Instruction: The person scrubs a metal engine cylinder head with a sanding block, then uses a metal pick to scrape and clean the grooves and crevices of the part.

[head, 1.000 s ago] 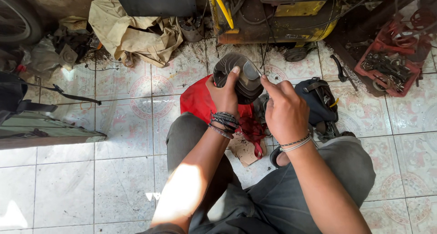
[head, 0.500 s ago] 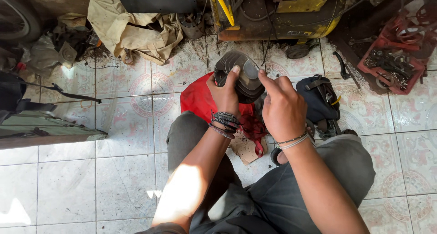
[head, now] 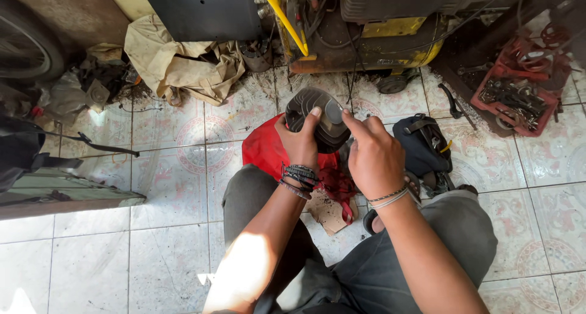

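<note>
A grimy tiled floor (head: 152, 186) lies under the squatting person. The left hand (head: 300, 144) wraps shut around a dark finned cylinder (head: 317, 115), raised above a red cloth (head: 265, 152). The right hand (head: 372, 155) pinches its upper edge. The handling looks unfinished; the cylinder is not set down.
</note>
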